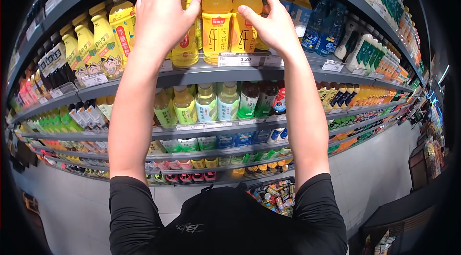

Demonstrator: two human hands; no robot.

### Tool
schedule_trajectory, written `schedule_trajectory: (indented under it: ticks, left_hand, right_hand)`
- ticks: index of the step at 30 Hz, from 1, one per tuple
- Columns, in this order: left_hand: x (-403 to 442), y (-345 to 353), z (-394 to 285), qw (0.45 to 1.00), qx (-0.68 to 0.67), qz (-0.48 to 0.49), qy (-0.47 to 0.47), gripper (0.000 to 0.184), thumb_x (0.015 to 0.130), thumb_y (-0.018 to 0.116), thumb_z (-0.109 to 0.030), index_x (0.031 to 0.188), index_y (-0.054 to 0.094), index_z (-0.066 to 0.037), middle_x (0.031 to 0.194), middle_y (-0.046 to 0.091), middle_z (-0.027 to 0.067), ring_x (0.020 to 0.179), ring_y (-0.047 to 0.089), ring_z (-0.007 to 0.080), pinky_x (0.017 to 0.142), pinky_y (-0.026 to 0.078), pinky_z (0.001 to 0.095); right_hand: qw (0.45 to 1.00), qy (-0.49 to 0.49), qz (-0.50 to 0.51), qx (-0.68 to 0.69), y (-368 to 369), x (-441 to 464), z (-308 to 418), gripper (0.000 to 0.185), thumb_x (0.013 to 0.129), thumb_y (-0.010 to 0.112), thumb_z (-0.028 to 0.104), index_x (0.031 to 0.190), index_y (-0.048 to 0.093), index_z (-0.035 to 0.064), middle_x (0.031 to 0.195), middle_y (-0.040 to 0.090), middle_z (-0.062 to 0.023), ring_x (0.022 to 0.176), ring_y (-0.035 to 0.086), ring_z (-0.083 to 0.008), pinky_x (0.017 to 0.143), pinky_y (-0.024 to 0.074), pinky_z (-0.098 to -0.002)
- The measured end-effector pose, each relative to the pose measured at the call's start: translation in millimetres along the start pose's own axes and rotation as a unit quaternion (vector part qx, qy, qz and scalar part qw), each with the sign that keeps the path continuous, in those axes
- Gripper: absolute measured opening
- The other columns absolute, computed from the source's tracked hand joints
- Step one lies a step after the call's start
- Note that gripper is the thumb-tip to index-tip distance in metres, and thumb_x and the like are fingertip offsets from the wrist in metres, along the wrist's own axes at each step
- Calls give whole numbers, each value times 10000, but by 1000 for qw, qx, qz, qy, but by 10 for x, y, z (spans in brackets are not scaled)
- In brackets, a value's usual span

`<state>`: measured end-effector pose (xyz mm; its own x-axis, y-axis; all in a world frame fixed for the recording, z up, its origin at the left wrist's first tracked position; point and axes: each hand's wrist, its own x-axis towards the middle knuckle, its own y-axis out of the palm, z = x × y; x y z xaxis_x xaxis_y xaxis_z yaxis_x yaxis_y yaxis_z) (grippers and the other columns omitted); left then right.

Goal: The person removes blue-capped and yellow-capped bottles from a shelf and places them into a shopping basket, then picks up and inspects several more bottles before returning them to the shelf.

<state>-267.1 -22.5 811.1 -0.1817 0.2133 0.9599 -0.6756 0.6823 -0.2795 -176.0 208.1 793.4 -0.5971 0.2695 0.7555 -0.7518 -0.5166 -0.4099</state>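
Observation:
Both bare arms reach up to the upper shelf (192,78). My left hand (165,12) is at a yellow-labelled bottle (185,50), thumb apart from the curled fingers; its fingertips are partly hidden at the bottle's top. My right hand (273,24) is beside an orange drink bottle (246,19), its thumb against that bottle's near side and its fingers bent behind it. Another orange drink bottle (217,24) stands upright between the hands, next to the first. A price tag reading 3.20 (242,59) is on the shelf edge below them.
Yellow bottles (98,38) line the shelf at left, blue bottles (331,29) at right. Lower shelves (221,127) hold rows of drinks. A container of cans (276,196) is below, near the body. Dark crates or stands (403,221) are at lower right.

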Motion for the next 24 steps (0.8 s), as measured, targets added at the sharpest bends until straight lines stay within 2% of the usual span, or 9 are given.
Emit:
schedule_trajectory:
  ticks: [6,7,10,11,16,19,21,24]
  left_hand:
    - [-106,41,-168,998,-29,23,50,426,893,796,-373,1248,722,-150,1267,601,86,1244,525,294,1069,440,448]
    - [-137,51,-195,998,-30,34,50,507,867,824,-400,1288,701,-145,1274,602,81,1250,518,292,1075,426,451]
    - [-204,86,-265,998,-4,3,61,579,843,846,-412,1331,674,-152,1282,605,66,1249,516,290,1074,420,459]
    - [-219,124,-233,996,-2,-11,93,648,820,858,-409,1359,653,-114,1234,606,82,1219,524,296,996,422,467]
    - [-195,115,-182,997,-35,-5,71,526,845,846,-364,1303,690,-156,1250,611,82,1215,533,297,1041,440,455]
    - [-163,120,-129,996,-56,-27,56,438,864,831,-328,1256,717,-169,1243,616,80,1215,533,298,1056,452,445]
    - [-148,137,-117,995,-69,-36,55,374,874,817,-298,1212,735,-161,1230,622,80,1211,534,302,1057,455,441]
    - [-173,184,-128,995,-63,-37,64,388,857,810,-317,1204,736,-160,1227,614,70,1202,541,298,1027,459,463]
  right_hand:
    - [1000,9,5,15,17,-25,-2,770,887,768,441,1468,508,7,1239,736,-228,1139,737,-322,1001,561,-411]
    - [1000,11,8,16,12,-39,15,777,887,771,432,1475,495,7,1243,734,-231,1153,733,-327,1008,559,-412]
    - [999,2,35,23,13,-107,23,803,886,781,402,1501,446,9,1266,722,-244,1190,717,-341,1022,556,-416]
    - [999,-1,33,16,15,-109,14,809,886,784,393,1508,435,11,1275,718,-244,1200,712,-345,1026,555,-417]
    - [999,-16,39,24,34,-84,-55,830,882,798,374,1526,411,21,1307,705,-242,1232,695,-352,1035,555,-423]
    - [999,-28,23,3,56,-104,-79,877,902,819,354,1567,380,-13,1287,715,-238,1186,712,-272,1014,557,-382]
    - [999,-26,22,-3,58,-118,-64,879,900,821,357,1566,382,-11,1286,716,-236,1183,714,-273,1013,557,-383]
    - [999,-23,27,-5,56,-112,-20,884,895,824,362,1566,384,-9,1286,717,-234,1179,716,-273,1011,557,-384]
